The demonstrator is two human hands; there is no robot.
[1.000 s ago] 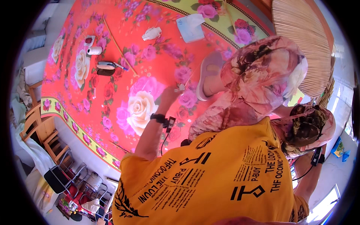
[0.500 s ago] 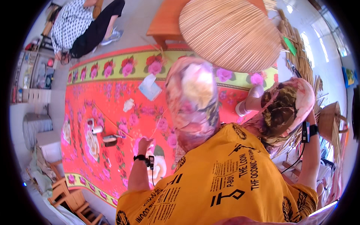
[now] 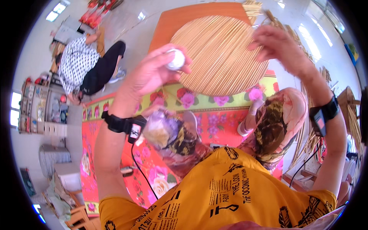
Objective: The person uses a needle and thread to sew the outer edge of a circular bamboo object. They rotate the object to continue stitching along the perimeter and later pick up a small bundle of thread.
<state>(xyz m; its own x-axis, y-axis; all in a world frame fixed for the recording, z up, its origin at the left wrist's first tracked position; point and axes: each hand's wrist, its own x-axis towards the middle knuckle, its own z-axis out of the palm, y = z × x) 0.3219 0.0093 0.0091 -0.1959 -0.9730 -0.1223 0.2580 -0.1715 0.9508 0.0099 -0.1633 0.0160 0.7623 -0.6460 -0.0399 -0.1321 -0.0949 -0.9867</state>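
Observation:
A round mat of straw-coloured stalks [image 3: 218,57] lies on the orange table [image 3: 168,23], tilted slightly toward me. My left hand [image 3: 155,67] is raised at the mat's near left edge. Its fingers curl around a small white round thing, which looks like a spool of thread [image 3: 176,59], seen end-on. Over the mat's right edge hovers my right hand [image 3: 278,48], slightly blurred, with fingers apart and nothing visible in them. Any contact between that hand and the stalks cannot be made out.
A red flowered floor cloth [image 3: 214,126] spreads under my legs. At the left a person in a dotted top [image 3: 78,55] sits low. Bundled stalks [image 3: 326,76] and a wicker basket [image 3: 347,99] stand at the right. A small dark object [image 3: 126,171] lies on the cloth.
My left hand has risen from the floor cloth, and the white spool now shows in it. My right hand has come up from beside my right knee to the mat. The view has shifted.

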